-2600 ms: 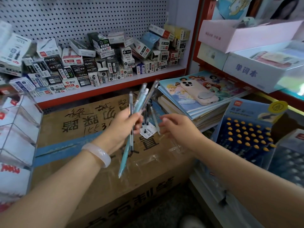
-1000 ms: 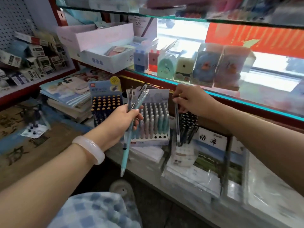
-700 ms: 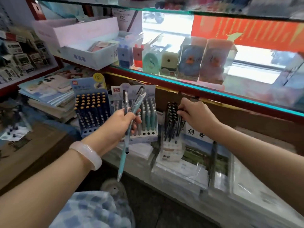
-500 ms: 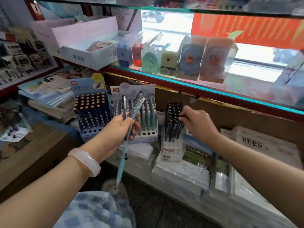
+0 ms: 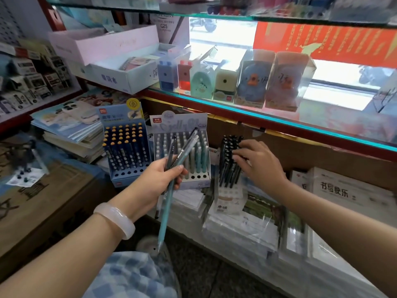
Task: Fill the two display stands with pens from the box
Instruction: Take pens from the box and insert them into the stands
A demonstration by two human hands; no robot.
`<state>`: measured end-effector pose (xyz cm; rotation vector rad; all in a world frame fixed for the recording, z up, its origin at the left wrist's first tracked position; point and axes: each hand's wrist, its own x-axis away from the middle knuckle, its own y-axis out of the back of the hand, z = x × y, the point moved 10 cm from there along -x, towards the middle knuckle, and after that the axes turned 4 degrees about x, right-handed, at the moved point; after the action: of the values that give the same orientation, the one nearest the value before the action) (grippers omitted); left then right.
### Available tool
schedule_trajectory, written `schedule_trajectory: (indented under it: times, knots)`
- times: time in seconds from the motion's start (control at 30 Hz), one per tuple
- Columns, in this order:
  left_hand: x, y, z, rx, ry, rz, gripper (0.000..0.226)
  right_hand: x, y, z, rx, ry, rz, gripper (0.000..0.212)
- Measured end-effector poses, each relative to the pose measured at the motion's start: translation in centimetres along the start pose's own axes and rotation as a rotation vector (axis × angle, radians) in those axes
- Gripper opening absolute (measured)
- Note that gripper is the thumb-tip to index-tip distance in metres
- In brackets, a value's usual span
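Note:
My left hand (image 5: 158,181) grips a small bunch of pens (image 5: 171,183): a long teal one pointing down and dark ones pointing up. Behind it stands a pastel pen stand (image 5: 194,181) with a few empty holes in its front row. Right of that is a white stand (image 5: 228,197) packed with black pens (image 5: 227,166). My right hand (image 5: 258,166) rests with spread fingers on the tops of those black pens. A blue stand (image 5: 126,179) of yellow-capped pens is at the left. The cardboard box (image 5: 49,203) lies at the far left.
Stacked notebooks (image 5: 71,130) sit behind the blue stand. Wrapped exercise books (image 5: 249,224) lie under and right of the white stand. A glass shelf (image 5: 279,123) above carries boxed sharpeners. A torn pen packet (image 5: 23,179) lies on the cardboard box.
The view swung from the cardboard box to the shelf. My right hand carried a dark pen to the white stand, set it among the black pens, and now lies on their tops.

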<state>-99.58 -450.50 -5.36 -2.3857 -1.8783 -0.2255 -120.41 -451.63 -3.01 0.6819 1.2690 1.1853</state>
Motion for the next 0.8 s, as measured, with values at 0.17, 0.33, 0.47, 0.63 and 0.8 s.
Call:
schedule_trajectory:
  times: [0.17, 0.33, 0.47, 0.63, 0.8]
  knots:
    - [0.8, -0.9, 0.1, -0.019, 0.013, 0.098, 0.009, -2.7, 0.5, 4.4, -0.685, -0.185, 0.177, 0.036]
    - [1.6, -0.5, -0.3, -0.027, 0.01, 0.127, 0.01, -3.6, 0.7, 6.2, -0.862, -0.234, 0.207, 0.017]
    - [1.7, 0.9, 0.3, 0.005, 0.028, 0.076, 0.011, -4.5, 3.2, 4.1, -0.893, -0.298, 0.059, 0.014]
    - [1.2, 1.2, 0.1, 0.049, 0.02, 0.008, 0.021, -4.9, 8.3, 0.6, -0.569, -0.209, -0.183, 0.012]
    - [0.4, 0.8, -0.7, 0.104, -0.019, -0.035, 0.023, -2.8, 7.5, 0.1, -0.169, -0.013, -0.096, 0.011]
